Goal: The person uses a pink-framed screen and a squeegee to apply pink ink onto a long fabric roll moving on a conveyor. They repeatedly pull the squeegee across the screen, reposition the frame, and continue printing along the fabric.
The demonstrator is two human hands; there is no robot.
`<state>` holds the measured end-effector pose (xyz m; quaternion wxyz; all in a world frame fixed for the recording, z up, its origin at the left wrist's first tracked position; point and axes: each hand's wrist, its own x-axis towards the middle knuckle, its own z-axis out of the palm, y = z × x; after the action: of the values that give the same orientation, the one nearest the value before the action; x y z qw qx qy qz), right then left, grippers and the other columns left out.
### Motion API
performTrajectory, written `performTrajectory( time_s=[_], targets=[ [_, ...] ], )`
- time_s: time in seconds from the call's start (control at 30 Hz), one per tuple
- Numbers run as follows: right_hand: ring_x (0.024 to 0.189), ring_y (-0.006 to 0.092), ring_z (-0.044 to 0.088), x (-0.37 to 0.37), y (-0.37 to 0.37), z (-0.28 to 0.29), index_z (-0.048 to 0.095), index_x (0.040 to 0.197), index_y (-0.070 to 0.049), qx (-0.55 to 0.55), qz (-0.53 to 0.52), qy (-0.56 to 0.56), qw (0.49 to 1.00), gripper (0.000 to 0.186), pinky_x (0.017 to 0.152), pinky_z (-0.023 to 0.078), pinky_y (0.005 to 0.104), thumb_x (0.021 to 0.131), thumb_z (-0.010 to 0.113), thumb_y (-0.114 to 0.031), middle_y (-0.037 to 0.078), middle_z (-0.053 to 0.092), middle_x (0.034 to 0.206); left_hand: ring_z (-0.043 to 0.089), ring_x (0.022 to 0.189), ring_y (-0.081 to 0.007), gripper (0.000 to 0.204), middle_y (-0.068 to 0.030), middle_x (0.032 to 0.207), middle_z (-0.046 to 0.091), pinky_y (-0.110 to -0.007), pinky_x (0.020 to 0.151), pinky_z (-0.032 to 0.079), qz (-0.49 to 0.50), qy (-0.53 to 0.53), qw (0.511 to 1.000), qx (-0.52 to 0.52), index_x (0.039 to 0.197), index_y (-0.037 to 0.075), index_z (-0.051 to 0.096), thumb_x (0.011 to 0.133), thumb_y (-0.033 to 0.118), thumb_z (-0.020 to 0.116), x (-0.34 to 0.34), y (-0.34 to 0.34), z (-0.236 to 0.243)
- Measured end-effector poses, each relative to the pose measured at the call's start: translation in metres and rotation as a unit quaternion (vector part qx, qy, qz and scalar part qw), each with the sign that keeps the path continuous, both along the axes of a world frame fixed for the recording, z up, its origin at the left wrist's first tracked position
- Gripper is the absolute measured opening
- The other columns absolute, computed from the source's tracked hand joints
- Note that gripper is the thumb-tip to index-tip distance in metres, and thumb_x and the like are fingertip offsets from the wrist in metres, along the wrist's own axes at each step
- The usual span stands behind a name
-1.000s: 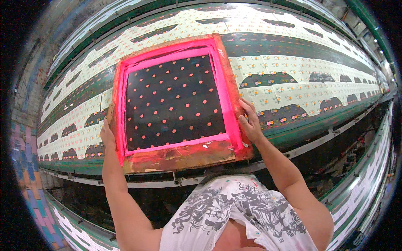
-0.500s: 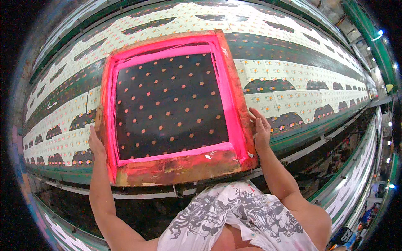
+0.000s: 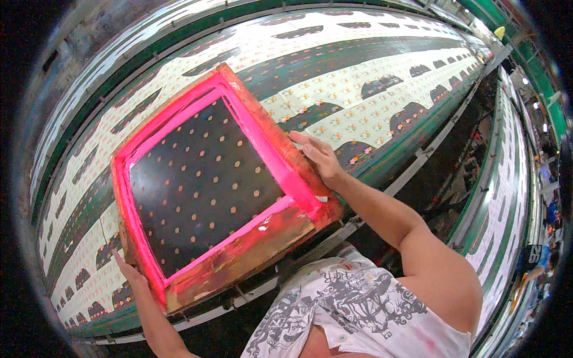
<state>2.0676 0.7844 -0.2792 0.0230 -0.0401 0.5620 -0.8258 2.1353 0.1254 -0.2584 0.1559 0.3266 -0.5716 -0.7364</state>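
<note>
Cream flower-printed cloth pieces (image 3: 89, 253), edged with dark scalloped gaps, laid out along the long green table (image 3: 113, 322). Left hand (image 3: 132, 277) near the table's near edge, beside the lower left bar of the wooden frame (image 3: 239, 247); fingers partly hidden, cannot tell whether pressed together or pinching the bar. Lined with bright pink, turned askew, overlapping the table's near edge; cannot tell whether resting or lifted. Inside, a dark panel (image 3: 200, 188) with rows of small pale dots. Right hand (image 3: 320, 158) at the frame's right bar, fingers loosely bent; cannot tell whether pinching it. Below the near edge, a white printed sleeveless shirt (image 3: 352, 301). Farther right, a second long table (image 3: 471, 218) with white strips.
</note>
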Motion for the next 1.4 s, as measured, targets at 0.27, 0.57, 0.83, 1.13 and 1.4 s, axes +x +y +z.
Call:
performTrajectory(
  time_s=[0.27, 0.57, 0.83, 1.13, 1.4],
  targets=[
    [0.130, 0.0205, 0.065, -0.061, 0.200, 0.003, 0.054, 0.152, 0.005, 0.082, 0.043, 0.052, 0.994, 0.047, 0.114, 0.051, 0.0375, 0.113, 0.046, -0.018, 0.016, 0.066, 0.145, 0.060, 0.137, -0.0308, 0.090, -0.0166, 0.153, 0.060, -0.043, 0.122, 0.042, -0.015, 0.042, 0.998, 0.048, 0.156, -0.004, 0.050, 0.105, 0.070, 0.051, -0.050, 0.169, -0.012],
    [0.128, 0.0183, 0.062, -0.104, 0.458, -0.013, 0.060, 0.145, 0.002, 0.042, 0.036, -0.018, 0.998, 0.044, 0.115, 0.048, 0.0350, 0.115, 0.048, -0.028, 0.012, 0.065, 0.141, 0.065, 0.131, -0.0299, 0.081, -0.0134, 0.144, 0.068, -0.044, 0.120, 0.044, -0.023, 0.043, 0.999, 0.007, 0.149, -0.005, 0.056, 0.109, 0.065, 0.047, -0.111, 0.455, -0.016],
    [0.124, 0.0183, 0.066, -0.105, 0.604, -0.026, 0.064, 0.140, 0.001, -0.015, -0.037, -0.076, 0.996, 0.042, 0.109, 0.053, 0.0346, 0.116, 0.048, -0.029, 0.011, 0.068, 0.134, 0.066, 0.130, -0.0268, 0.071, -0.0132, 0.142, 0.068, -0.041, 0.116, 0.048, -0.001, 0.086, 0.996, -0.013, 0.148, -0.007, 0.056, 0.114, 0.054, 0.045, -0.115, 0.647, -0.049],
    [0.124, 0.0194, 0.066, -0.115, 0.694, -0.060, 0.061, 0.142, 0.002, -0.027, -0.055, -0.058, 0.996, 0.046, 0.106, 0.053, 0.0349, 0.114, 0.052, -0.032, 0.012, 0.067, 0.137, 0.072, 0.114, -0.0230, 0.057, -0.0111, 0.126, 0.073, -0.039, 0.104, 0.053, -0.026, 0.095, 0.995, -0.034, 0.132, -0.004, 0.067, 0.115, 0.047, 0.047, -0.121, 0.718, -0.080],
    [0.122, 0.0196, 0.066, -0.116, 0.719, -0.065, 0.058, 0.148, 0.002, -0.025, -0.054, -0.066, 0.996, 0.054, 0.107, 0.052, 0.0361, 0.112, 0.054, -0.038, 0.009, 0.066, 0.140, 0.071, 0.113, -0.0212, 0.052, -0.0115, 0.124, 0.073, -0.037, 0.103, 0.052, -0.030, 0.114, 0.990, -0.074, 0.129, -0.004, 0.069, 0.116, 0.042, 0.047, -0.127, 0.745, -0.089]
  ],
)
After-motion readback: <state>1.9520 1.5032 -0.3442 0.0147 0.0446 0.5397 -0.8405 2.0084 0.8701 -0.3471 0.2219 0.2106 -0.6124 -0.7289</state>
